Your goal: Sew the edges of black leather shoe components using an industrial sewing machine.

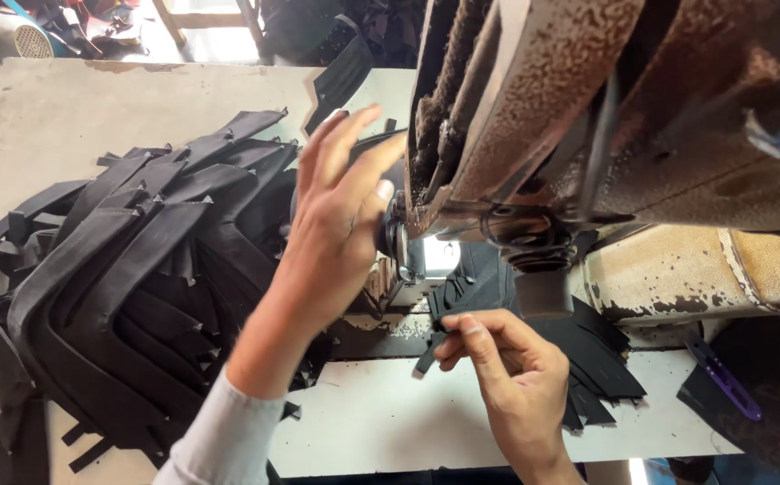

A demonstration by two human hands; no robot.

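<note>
My left hand (332,224) is raised in front of a worn, rust-speckled sewing machine (588,117), its fingers spread and reaching toward the machine's metal head near the needle area; it holds nothing. My right hand (498,368) is lower, near the white table's front, with thumb and fingers pinched on a narrow black strip (428,352) of leather-like material. Under the machine arm lies a small heap of black cut pieces (588,359).
A large pile of long black strips (129,269) covers the left of the white worktable (381,422). A purple snipping tool (722,377) lies at the right on black material. Clutter and a wooden frame stand beyond the table's far edge.
</note>
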